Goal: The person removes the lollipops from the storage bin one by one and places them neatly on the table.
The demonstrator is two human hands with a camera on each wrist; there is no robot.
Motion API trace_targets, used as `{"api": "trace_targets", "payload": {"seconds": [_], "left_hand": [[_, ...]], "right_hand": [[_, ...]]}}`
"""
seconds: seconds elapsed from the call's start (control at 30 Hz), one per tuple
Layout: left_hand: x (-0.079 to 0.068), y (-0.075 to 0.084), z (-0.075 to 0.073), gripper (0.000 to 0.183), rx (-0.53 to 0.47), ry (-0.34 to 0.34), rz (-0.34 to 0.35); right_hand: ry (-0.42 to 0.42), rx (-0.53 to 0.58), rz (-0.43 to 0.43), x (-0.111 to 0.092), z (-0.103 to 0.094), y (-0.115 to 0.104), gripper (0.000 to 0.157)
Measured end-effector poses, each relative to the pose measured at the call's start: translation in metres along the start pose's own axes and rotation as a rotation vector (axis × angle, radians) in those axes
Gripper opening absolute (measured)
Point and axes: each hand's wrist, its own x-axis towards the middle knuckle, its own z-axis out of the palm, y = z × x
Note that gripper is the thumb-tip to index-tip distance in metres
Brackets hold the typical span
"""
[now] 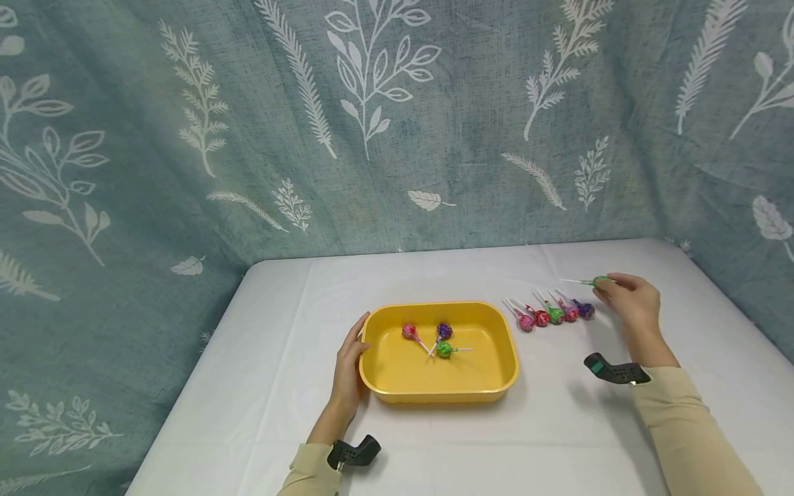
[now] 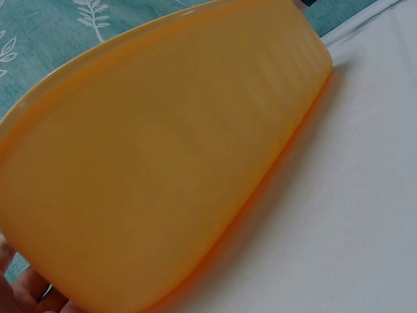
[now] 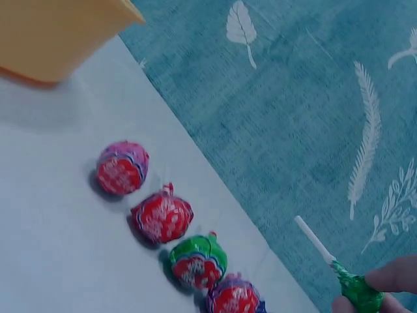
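My right hand (image 1: pixel 633 300) pinches a green-wrapped lollipop (image 3: pixel 360 291) by its candy end, its white stick pointing left in the head view. Just left of that hand, a slanted row of lollipops lies on the table: a pink one (image 1: pixel 526 323), a red one (image 1: pixel 542 317), a green one (image 1: pixel 555 315), another pink one (image 1: pixel 570 313) and a purple one (image 1: pixel 585 310). A yellow tray (image 1: pixel 434 397) has my left hand (image 1: pixel 349 372) at its left end, thumb at the rim. Inside it lie pink (image 1: pixel 409 331), purple (image 1: pixel 444 331) and green (image 1: pixel 444 349) lollipops.
A white cloth (image 1: pixel 279 386) covers the table. Behind it hangs a blue-green curtain (image 1: pixel 397 172) with white leaf prints. Each wrist wears a black camera mount, one on the left (image 1: pixel 355 453) and one on the right (image 1: pixel 614 370).
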Motion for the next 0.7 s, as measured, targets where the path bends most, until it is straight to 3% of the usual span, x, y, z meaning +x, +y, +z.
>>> {"api": "trace_targets", "payload": {"seconds": [0.2, 0.33, 0.5, 0.7], "left_hand": [[0.0, 0.0, 0.0, 0.056, -0.022, -0.005, -0.005], [0.0, -0.001, 0.0, 0.055, -0.023, 0.0, -0.014], [0.0, 0.0, 0.0, 0.056, -0.025, 0.007, -0.014], [0.001, 0.0, 0.0, 0.055, -0.017, 0.009, -0.014]], "right_hand": [[0.073, -0.032, 0.11, -0.034, 0.005, -0.033, 0.022], [0.073, -0.018, 0.162, -0.043, 0.004, -0.038, 0.03], [0.057, -0.107, 0.147, -0.044, 0.003, -0.03, 0.052], [0.058, -0.244, 0.097, -0.044, 0.003, -0.021, 0.049]]}}
